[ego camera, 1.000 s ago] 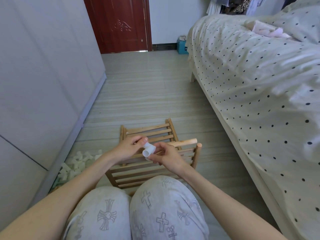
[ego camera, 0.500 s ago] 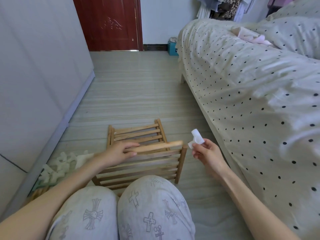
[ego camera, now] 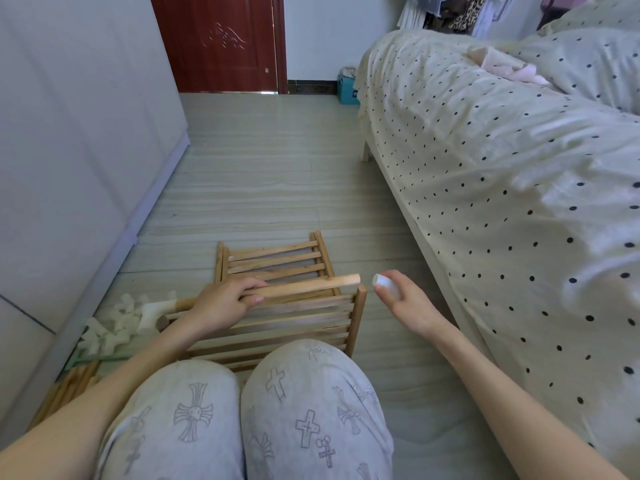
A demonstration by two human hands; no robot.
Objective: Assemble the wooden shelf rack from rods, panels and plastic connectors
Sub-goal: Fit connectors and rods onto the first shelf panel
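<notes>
Left hand (ego camera: 227, 301) grips wooden rod (ego camera: 304, 287) above slatted panels (ego camera: 277, 317); right hand (ego camera: 403, 299) pinches white connector (ego camera: 382, 283), just right of the rod's end.

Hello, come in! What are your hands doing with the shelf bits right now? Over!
Left hand grips rod over slatted panels. Right hand pinches white connector, apart from the rod's end. Nothing between them.

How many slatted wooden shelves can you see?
2: one slatted panel flat on the floor farther away, one slatted panel nearer, at the knees. More may be hidden.
</notes>
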